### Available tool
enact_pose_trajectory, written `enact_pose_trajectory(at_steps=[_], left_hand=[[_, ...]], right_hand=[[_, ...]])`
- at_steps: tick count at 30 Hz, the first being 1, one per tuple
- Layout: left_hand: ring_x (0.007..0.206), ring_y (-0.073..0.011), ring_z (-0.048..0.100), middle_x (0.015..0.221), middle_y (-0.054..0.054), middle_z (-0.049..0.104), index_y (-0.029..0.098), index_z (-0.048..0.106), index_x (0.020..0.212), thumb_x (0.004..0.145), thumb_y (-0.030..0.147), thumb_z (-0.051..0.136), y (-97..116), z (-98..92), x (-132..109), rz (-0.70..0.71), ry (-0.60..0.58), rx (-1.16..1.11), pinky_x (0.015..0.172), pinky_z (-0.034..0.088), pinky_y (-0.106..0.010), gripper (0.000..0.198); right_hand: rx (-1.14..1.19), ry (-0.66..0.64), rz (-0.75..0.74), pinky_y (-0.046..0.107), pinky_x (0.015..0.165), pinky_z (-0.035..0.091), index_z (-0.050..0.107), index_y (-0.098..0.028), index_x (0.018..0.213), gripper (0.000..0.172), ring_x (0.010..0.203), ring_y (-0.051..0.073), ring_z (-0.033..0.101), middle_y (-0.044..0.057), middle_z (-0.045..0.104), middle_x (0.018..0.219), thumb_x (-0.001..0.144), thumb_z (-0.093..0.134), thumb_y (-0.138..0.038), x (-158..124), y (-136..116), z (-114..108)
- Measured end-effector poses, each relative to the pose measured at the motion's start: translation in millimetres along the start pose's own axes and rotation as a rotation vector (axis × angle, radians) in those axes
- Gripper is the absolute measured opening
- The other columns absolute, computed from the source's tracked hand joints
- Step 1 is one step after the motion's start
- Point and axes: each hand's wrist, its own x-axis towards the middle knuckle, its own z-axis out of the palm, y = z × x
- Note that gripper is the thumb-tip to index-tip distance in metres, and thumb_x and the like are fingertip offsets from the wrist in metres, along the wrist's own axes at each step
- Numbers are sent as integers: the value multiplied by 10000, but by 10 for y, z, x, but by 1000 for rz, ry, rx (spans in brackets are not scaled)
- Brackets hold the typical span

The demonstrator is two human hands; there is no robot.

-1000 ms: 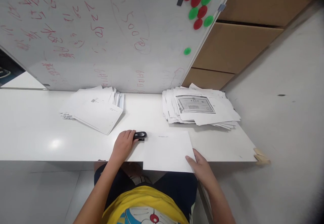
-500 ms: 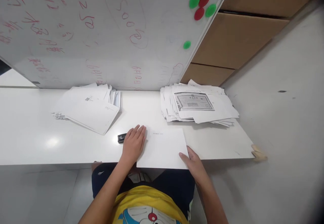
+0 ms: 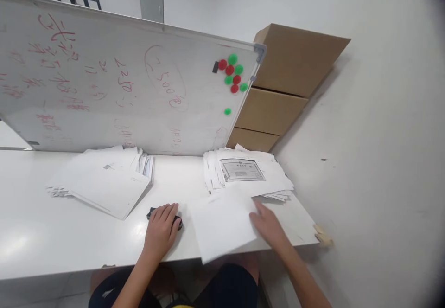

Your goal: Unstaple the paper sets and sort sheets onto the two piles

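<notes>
My left hand (image 3: 162, 229) lies over a small black stapler (image 3: 179, 223) on the white table, fingers wrapped across it. The stapler's two ends show on either side of the hand. My right hand (image 3: 267, 224) pinches a white sheet of paper (image 3: 222, 227) by its right edge, thumb on top. This paper is tilted, its lower corner sticking out past the table's front edge; whether it is one sheet or several I cannot tell. Just behind the held paper sits a stack of papers (image 3: 274, 166) topped by a printed certificate copy (image 3: 242, 170).
Another pile of papers (image 3: 104, 178) lies fanned out on the left of the table (image 3: 21, 243). A whiteboard (image 3: 194, 67) with red writing and round magnets stands along the back. Cardboard boxes (image 3: 278, 108) rise behind it, beside the right wall (image 3: 375, 159).
My left hand has left the paper's side and come over the stapler. My right hand has swung the paper so that it tilts. The head view has tipped upward.
</notes>
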Motion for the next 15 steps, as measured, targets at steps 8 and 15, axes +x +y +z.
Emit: enact_pose_trajectory(at_steps=[8,15], left_hand=[[725,-216,597,713,-57,652,193,656,807,918,301,464,66,-45,-11,-83,21,28,713,407,-380,246],[794,-208,614,807,-58,686,187,656,878,919,266,454,81,-94,-41,-126,-8,-32,749,414,-373,221]], right_hand=[[-255,317,-5,467,939,374,545,-83,1237,508,1008,329,582,197,661,1039,748,456,-188,1329,254,-373],[-116,677,-29,550,1060,250,362,-99,1384,558,1356,345,296,236,386,1420,844,348,-239,1169,434,18]])
